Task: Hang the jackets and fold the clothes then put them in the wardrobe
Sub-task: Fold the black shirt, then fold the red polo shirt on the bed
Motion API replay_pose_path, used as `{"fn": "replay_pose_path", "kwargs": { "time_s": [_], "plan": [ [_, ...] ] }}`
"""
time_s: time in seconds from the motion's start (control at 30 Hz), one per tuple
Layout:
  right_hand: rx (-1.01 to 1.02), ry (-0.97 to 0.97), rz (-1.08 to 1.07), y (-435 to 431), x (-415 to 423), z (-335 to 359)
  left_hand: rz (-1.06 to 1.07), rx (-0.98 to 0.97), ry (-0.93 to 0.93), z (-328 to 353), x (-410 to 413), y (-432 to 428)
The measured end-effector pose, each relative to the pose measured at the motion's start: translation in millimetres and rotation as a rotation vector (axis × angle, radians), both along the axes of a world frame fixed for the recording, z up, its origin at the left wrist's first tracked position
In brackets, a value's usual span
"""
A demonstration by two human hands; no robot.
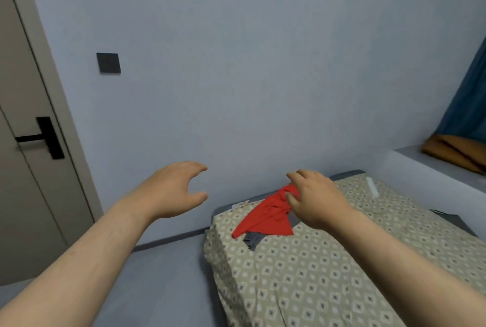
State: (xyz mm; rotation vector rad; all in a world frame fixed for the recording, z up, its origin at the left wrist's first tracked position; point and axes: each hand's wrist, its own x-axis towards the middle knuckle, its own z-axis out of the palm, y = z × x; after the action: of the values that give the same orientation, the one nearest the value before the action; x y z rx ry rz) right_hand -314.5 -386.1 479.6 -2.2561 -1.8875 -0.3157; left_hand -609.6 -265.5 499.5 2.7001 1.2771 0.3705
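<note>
The right hand (314, 197) pinches the crumpled red cloth garment (265, 220) beneath it, seemingly for folding; the wide, empty left hand (172, 190) must take another edge.

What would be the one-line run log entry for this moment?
right hand: pinches red garment on bed | left hand: open, holds nothing | grey garment: partly under red garment
</note>
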Motion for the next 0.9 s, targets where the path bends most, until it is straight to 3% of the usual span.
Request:
{"fn": "replay_pose_path", "kwargs": {
  "time_s": [0.37, 0.6, 0.9],
  "plan": [
    [-0.275, 0.059, -0.114, 113.9, 64.6, -89.5, -0.006, -0.277, 0.033, -105.4, 59.5, 158.5],
    [-0.387, 0.105, -0.152, 144.9, 94.4, -133.2, 0.0, -0.67, -0.346, -133.8, 105.5, 175.6],
    [-0.518, 0.25, -0.163, 173.1, 140.9, -229.6, 0.126, -0.773, -0.496, -212.6, 120.5, 192.8]
  ]
}}
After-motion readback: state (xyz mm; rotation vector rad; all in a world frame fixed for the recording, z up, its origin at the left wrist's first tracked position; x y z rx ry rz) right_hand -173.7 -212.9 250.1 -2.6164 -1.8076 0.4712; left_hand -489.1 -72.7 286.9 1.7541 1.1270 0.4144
